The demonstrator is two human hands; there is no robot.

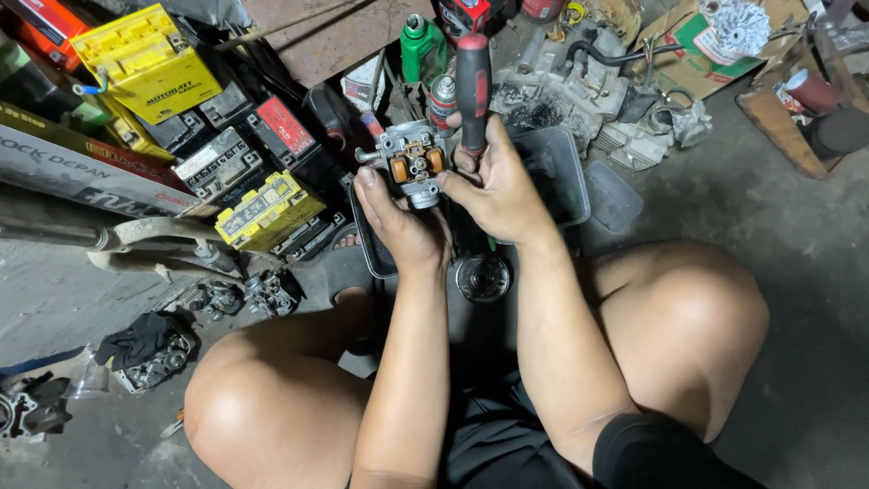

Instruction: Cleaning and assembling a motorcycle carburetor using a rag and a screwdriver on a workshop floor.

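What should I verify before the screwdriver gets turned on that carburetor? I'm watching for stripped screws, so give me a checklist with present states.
1. Carburetor gripped by the left hand: ok, thumb and fingers wrap it.
2. Right hand on the screwdriver: ok, closed around the red and black handle.
3. Tip seated in a screw: cannot tell, hidden behind the hand.
4. Float side facing up: ok, orange floats visible.
5. Plastic tray underneath for dropped parts: ok.
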